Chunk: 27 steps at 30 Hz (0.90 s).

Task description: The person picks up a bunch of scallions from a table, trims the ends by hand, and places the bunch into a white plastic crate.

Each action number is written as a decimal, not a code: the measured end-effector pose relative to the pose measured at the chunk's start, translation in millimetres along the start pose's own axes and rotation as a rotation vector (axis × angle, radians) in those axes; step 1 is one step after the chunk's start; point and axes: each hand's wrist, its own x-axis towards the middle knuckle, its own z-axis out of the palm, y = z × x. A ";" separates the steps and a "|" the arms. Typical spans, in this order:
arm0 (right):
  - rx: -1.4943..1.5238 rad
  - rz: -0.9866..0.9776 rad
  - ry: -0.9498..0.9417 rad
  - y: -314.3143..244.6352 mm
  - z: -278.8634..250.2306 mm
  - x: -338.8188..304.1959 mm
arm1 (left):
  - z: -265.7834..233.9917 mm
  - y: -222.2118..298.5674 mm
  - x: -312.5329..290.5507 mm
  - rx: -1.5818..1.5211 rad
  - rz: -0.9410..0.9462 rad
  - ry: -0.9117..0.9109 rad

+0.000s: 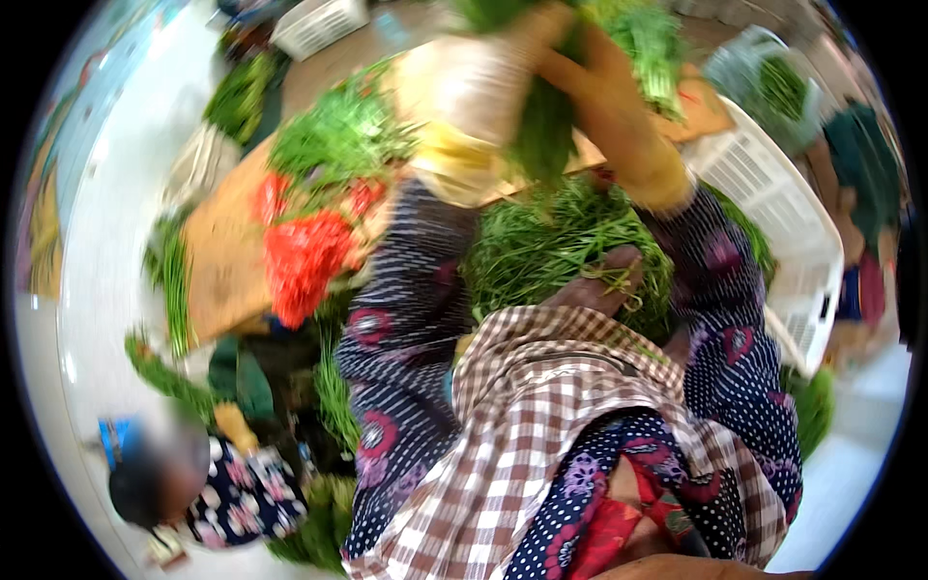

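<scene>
A bunch of leafy greens (544,130) is held up in front of me, smeared by motion. My right hand (590,72) is closed round it, fingers bent across the leaves. My left hand (480,92), in what looks like a whitish glove with a yellow cuff, is right beside the bunch. Its fingers are too blurred to make out. Below both hands, a heap of long green stalks (541,237) lies by my lap. At the left, a pile of cut greens (333,140) and red plastic strips (307,256) rest on an orange-brown board (227,261).
A white plastic crate (817,232) stands at my right, with a clear bag of greens (778,87) beyond it. More greens (648,58) lie at the far side of the board. Another person (242,493) is low on the left, near further bundles. A white basket (319,27) sits farther off.
</scene>
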 end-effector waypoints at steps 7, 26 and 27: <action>-0.012 -0.072 -0.055 37.9 0.8 63.8 | -24.9 -1.9 56.8 0.093 0.065 0.030; -0.641 -0.118 -0.126 -6.7 9.1 107.6 | -20.7 22.4 134.0 0.578 0.187 0.211; -0.612 -0.084 -0.130 -15.3 3.1 99.8 | -22.7 31.7 131.6 0.479 0.135 0.278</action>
